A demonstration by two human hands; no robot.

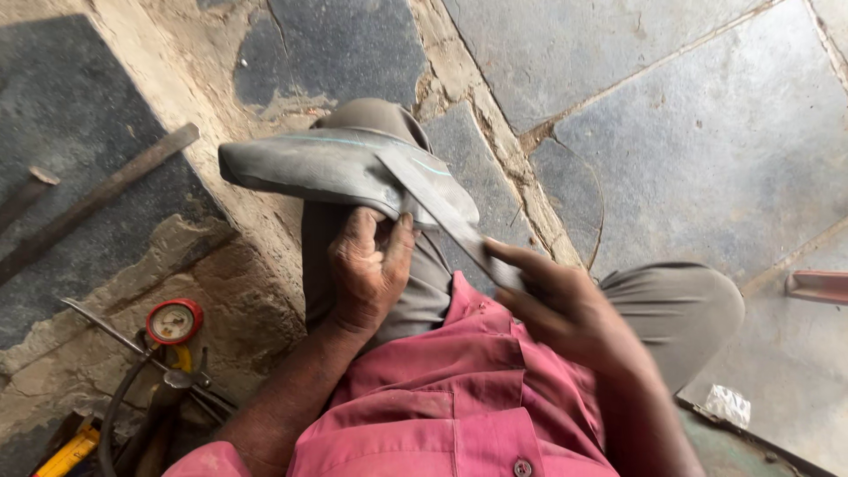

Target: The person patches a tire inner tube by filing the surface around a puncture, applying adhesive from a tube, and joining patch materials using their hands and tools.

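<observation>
Centre of frame: a grey rubber inner tube (340,168), folded flat, lies across the person's knee w/ a thin pale blue line running along its top. Left hand (367,269) sits just below the tube at centre, fingers curled up and closed on the tube's lower edge. Right hand (556,300), centre-right and motion-blurred, is closed on a flat grey strip (455,221) – prob. a flap of the same rubber, can't tell for sure – that slants from the tube down to its fingers. Pink shirt (442,397) fills the bottom centre; grey trousers (680,305) show at centre and right. Lower left of frame: a round pressure gauge (174,321) w/ red rim, black hose (119,411) and a yellow tool (66,450) beside it. A long flat metal bar (97,199) lies diagonally at the left. Floor (689,115) is dark stone slabs w/ cracked mortar joints – a small crumpled wrapper (729,405) lies at lower right
</observation>
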